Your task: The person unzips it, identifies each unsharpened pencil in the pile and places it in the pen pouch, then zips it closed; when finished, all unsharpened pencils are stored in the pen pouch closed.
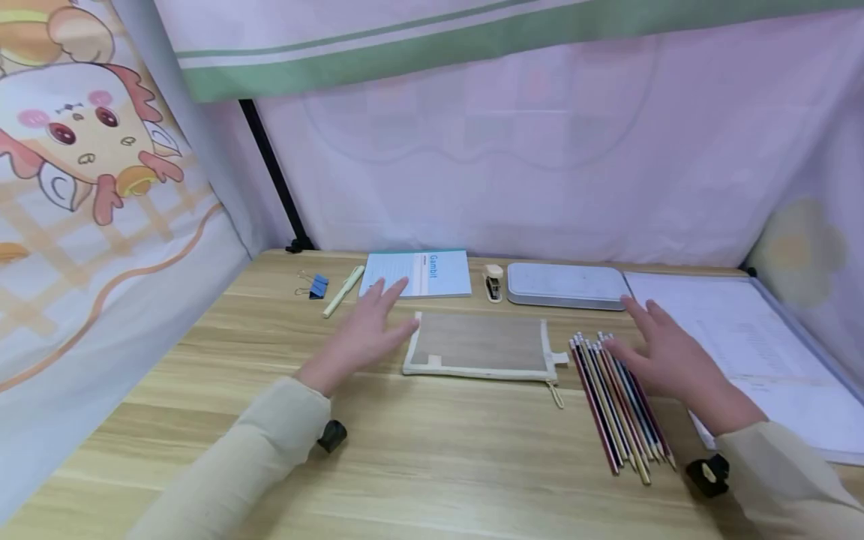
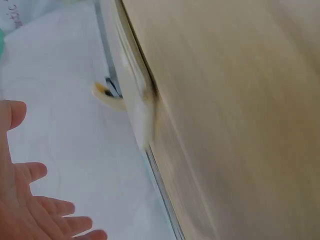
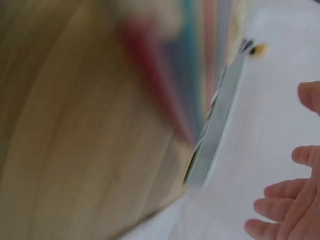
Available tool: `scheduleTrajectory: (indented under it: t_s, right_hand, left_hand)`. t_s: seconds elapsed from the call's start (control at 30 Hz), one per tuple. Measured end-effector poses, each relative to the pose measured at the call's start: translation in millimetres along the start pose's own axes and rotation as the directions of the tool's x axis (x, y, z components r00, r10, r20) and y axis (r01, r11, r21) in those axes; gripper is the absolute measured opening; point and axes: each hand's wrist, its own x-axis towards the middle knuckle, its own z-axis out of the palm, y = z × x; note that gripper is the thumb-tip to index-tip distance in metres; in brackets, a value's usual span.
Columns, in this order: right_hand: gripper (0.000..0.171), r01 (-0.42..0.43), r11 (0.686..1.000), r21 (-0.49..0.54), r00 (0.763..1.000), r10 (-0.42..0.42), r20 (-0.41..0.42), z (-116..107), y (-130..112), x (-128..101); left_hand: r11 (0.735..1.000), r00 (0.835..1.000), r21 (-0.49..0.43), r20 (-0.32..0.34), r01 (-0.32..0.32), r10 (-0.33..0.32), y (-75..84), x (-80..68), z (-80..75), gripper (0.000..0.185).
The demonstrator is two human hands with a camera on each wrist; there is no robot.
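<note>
A flat beige mesh pouch (image 1: 479, 343) with a zip pull lies in the middle of the wooden table (image 1: 432, 465). My left hand (image 1: 386, 311) hovers open at the pouch's left end, fingers spread and holding nothing. To the right of the pouch lies a row of several coloured pencils (image 1: 610, 405). Above their far right side is my right hand (image 1: 641, 337), fingers straight and empty. Both wrist views are motion-blurred: bare fingers (image 2: 35, 210) show in the left one, and bare fingers (image 3: 285, 200) beside smeared pencils (image 3: 190, 75) show in the right one.
Along the back edge lie a blue binder clip (image 1: 314, 285), a pale pen (image 1: 343, 291), a notebook (image 1: 418, 274), a small stapler (image 1: 493, 283) and a grey flat case (image 1: 567, 285). White sheets (image 1: 756, 345) cover the right side. Fabric curtains close in the back and sides.
</note>
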Motion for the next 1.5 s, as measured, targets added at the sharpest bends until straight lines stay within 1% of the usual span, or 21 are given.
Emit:
scheduleTrajectory:
  t_s: [0.13,0.23,0.37,0.43,0.53,0.63,0.7,0.8,0.87,0.93,1.0,1.03,1.1,1.13,1.23,1.27,1.33,1.43,1.5]
  right_hand:
    - [0.079,0.073,0.995,0.072,0.997,-0.074,0.012,3.0,-17.0,1.9]
    - [0.076,0.109,0.989,0.099,0.994,-0.111,0.020,7.2,-27.9,4.3]
    - [0.070,0.147,0.979,0.143,0.988,-0.152,0.018,12.6,-37.5,7.6]
    - [0.066,0.161,0.967,0.196,0.986,-0.168,0.022,14.7,-39.9,8.8]
    - [0.063,0.162,0.943,0.292,0.982,-0.184,0.050,17.3,-42.3,10.5]
    - [0.064,0.115,0.927,0.358,0.981,-0.163,0.106,18.4,-44.6,12.9]
    - [0.065,0.074,0.918,0.389,0.979,-0.141,0.146,19.0,-45.8,14.8]
    - [0.065,0.005,0.903,0.430,0.974,-0.101,0.201,20.2,-46.8,17.4]
    - [0.065,-0.034,0.886,0.462,0.969,-0.083,0.231,21.7,-47.6,18.9]
    - [0.064,-0.072,0.866,0.495,0.963,-0.070,0.262,24.0,-49.0,20.7]
    - [0.064,-0.103,0.840,0.532,0.957,-0.062,0.283,27.6,-50.7,23.0]
    - [0.063,-0.117,0.822,0.558,0.954,-0.064,0.294,29.9,-51.4,24.2]
    - [0.062,-0.139,0.784,0.605,0.948,-0.073,0.311,35.3,-51.8,26.8]
    - [0.062,-0.145,0.767,0.625,0.946,-0.077,0.314,38.1,-51.8,27.9]
    - [0.060,-0.139,0.744,0.653,0.948,-0.090,0.305,45.3,-50.5,30.1]
    - [0.058,-0.128,0.750,0.649,0.952,-0.092,0.293,47.3,-49.9,30.7]
    - [0.056,-0.105,0.772,0.627,0.958,-0.091,0.272,49.8,-49.8,31.4]
    - [0.056,-0.092,0.805,0.586,0.961,-0.082,0.264,50.9,-50.1,32.6]
    - [0.057,-0.092,0.823,0.560,0.961,-0.074,0.267,50.4,-50.8,33.2]
  left_hand:
    - [0.989,0.997,-0.136,0.041,-0.057,0.063,20.8,-0.5,10.0,0.070]
    - [0.976,0.992,-0.195,0.058,-0.098,0.111,34.7,0.8,20.6,0.069]
    - [0.952,0.984,-0.288,0.108,-0.104,0.140,52.2,4.3,34.5,0.069]
    - [0.934,0.977,-0.341,0.136,-0.109,0.163,60.5,7.0,41.1,0.068]
    - [0.908,0.962,-0.402,0.180,-0.120,0.206,72.6,11.3,50.6,0.066]
    - [0.888,0.946,-0.445,0.222,-0.119,0.238,84.1,15.5,60.3,0.064]
    - [0.866,0.935,-0.487,0.246,-0.110,0.257,91.2,18.4,67.0,0.062]
    - [0.817,0.920,-0.571,0.274,-0.080,0.282,99.5,22.1,77.1,0.060]
    - [0.774,0.913,-0.631,0.289,-0.045,0.289,103.5,24.2,83.2,0.058]
    - [0.736,0.909,-0.677,0.303,-0.005,0.285,106.8,25.1,88.2,0.056]
    - [0.710,0.910,-0.703,0.311,0.025,0.275,109.1,26.0,92.4,0.054]
    - [0.699,0.911,-0.714,0.314,0.040,0.269,109.8,26.4,94.6,0.052]
    - [0.679,0.913,-0.731,0.319,0.067,0.253,111.4,26.7,98.0,0.050]
    - [0.673,0.914,-0.736,0.320,0.075,0.248,111.8,27.1,99.8,0.049]
    - [0.657,0.921,-0.748,0.316,0.092,0.230,113.0,27.6,104.2,0.045]
    - [0.651,0.922,-0.752,0.315,0.100,0.224,113.5,27.6,105.2,0.044]
    - [0.648,0.926,-0.753,0.315,0.110,0.209,113.6,28.3,107.6,0.042]
    - [0.653,0.933,-0.748,0.307,0.115,0.186,113.1,29.3,110.2,0.040]
    - [0.662,0.939,-0.742,0.296,0.109,0.178,112.3,29.8,111.7,0.039]
